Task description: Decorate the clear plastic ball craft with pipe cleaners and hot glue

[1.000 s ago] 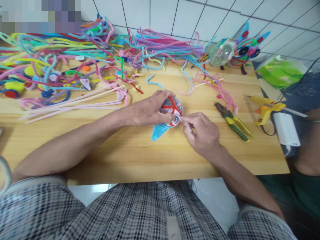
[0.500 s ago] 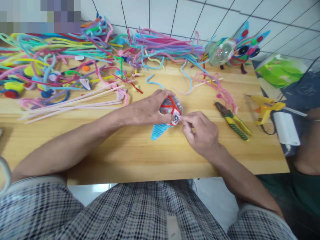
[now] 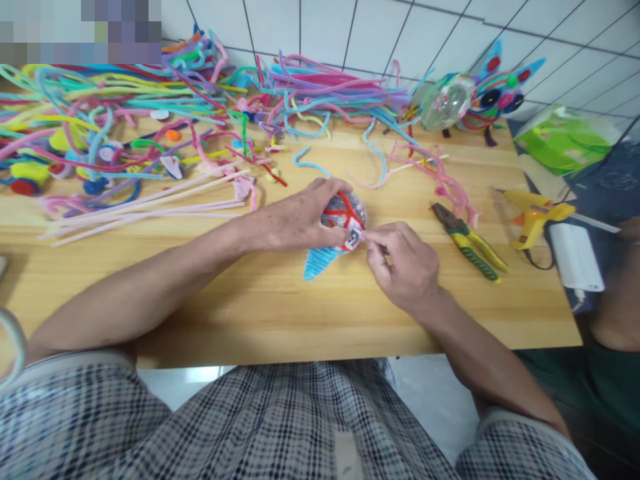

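Observation:
My left hand (image 3: 313, 217) is closed around a rounded clear craft body (image 3: 356, 207) with red pipe cleaner strips across it. From its lower side sticks out a blue pipe cleaner fin or ear (image 3: 320, 263), shaped like a pointed triangle. A small pale pink piece with a black-and-white middle (image 3: 354, 237) lies against the body, beside my left thumb. My right hand (image 3: 403, 263) pinches at the edge of that piece, thumb and forefinger together; the fingertips hide part of what they grip.
Pliers (image 3: 470, 241), a yellow glue gun (image 3: 535, 213) and a white box (image 3: 576, 257) lie to the right. Behind are bundled pipe cleaners (image 3: 340, 90) and a decorated figure (image 3: 495, 100). Loose pipe cleaners (image 3: 145, 207) cover the left. Another person's arm (image 3: 617, 287) is at the right edge.
Both hands keep nearly the same hold on the craft body. The whole view has shifted very slightly; nothing has been let go.

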Motion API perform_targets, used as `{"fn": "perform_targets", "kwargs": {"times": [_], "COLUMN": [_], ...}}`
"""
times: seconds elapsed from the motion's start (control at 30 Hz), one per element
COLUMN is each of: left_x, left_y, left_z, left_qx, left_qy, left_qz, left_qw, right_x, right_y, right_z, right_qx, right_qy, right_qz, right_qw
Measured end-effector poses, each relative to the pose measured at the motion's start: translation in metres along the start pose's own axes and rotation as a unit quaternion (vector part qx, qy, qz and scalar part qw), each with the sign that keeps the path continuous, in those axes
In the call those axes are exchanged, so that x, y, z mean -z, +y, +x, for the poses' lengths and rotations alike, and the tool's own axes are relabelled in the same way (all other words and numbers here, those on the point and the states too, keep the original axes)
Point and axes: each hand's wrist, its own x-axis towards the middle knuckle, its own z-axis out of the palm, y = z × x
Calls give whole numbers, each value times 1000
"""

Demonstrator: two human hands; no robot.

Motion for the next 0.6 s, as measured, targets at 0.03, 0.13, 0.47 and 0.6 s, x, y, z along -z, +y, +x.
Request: {"fn": "perform_targets", "kwargs": {"times": [0.03,0.13,0.47,0.6], "left_x": [0,0,2,0], "left_y": [0,0,3,2], "left_z": [0,0,-1,0], "left_qx": [-1,-2,6,3], "left_qy": [-1,-5,-9,4], "left_qz": [2,9,16,13], "left_qw": [1000,1000,1000,1000], "right_x": [0,-1,-2,-4], "right_y": [0,1,3,2], "right_z": [0,0,-1,1], "right_qx": [1,12,22,32], "right_qy": [0,10,13,34], "right_qz": [-1,-5,-15,-4], "right_qw": [1000,1000,1000,999]}}
